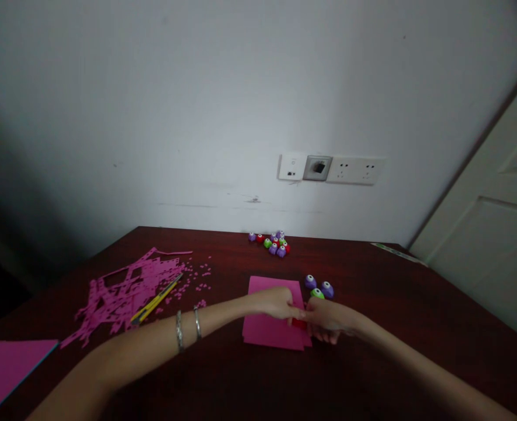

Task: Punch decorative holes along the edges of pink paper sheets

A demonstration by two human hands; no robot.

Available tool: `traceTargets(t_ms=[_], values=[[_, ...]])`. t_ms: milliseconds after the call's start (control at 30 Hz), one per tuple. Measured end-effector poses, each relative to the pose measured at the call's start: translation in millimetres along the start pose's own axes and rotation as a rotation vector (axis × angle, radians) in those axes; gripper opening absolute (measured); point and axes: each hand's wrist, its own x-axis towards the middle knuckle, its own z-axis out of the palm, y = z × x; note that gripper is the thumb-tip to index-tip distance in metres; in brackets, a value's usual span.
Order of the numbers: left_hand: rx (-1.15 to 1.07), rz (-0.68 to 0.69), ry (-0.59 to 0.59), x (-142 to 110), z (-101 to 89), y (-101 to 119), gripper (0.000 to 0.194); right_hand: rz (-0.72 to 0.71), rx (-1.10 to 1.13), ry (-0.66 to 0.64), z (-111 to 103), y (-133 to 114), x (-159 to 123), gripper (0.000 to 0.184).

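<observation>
My right hand (326,317) is closed around a small red paper punch (299,323), which is partly hidden by my fingers. My left hand (276,302) has its fingers curled and its thumb against the punch, meeting my right thumb; it seems to pinch pink paper at the punch, though the grip is mostly covered. Beneath both hands lies a stack of pink paper sheets (267,336), slightly fanned at the lower right corner. Just beyond my right hand stand a green punch (317,293) and two purple punches (310,282), each topped with a white eye.
Several more eye-topped punches (278,242) cluster near the wall. On the left lie a heap of punched pink paper scraps (127,286), tiny cut-outs (192,283) and a yellow utility knife (156,299). A pink pad (15,371) sits front left; a ruler-like strip (398,253) lies back right.
</observation>
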Motion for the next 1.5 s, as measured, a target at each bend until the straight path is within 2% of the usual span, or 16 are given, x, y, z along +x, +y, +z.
traceTargets(t_ms=[133, 233, 333, 500, 667, 1033, 1367, 1500], values=[[0.186, 0.082, 0.262, -6, -7.4, -3, 0.038, 0.000, 0.014, 0.040, 4, 0, -3, 0.055], [0.230, 0.209, 0.332, -12, -7.0, -11, 0.032, -0.028, 0.051, 0.060, 7, 3, -5, 0.056], [0.285, 0.298, 0.321, -19, -1.7, -19, 0.036, -0.061, 0.093, 0.082, 10, 9, -1, 0.056], [0.325, 0.289, 0.208, -24, 4.5, -31, 0.063, -0.105, 0.135, 0.095, 13, 18, 6, 0.057], [0.311, 0.308, 0.211, -20, 8.7, -42, 0.076, -0.121, 0.140, 0.064, 10, 17, 4, 0.059], [0.222, 0.308, 0.227, -17, 14.4, -52, 0.078, -0.128, 0.254, 0.074, 12, 23, 5, 0.058], [0.202, 0.299, 0.235, -19, 14.2, -51, 0.074, -0.135, 0.257, 0.098, 10, 19, -1, 0.068], [0.185, 0.306, 0.238, -20, 13.8, -50, 0.074, -0.212, 0.296, 0.045, 1, 21, -9, 0.057]])
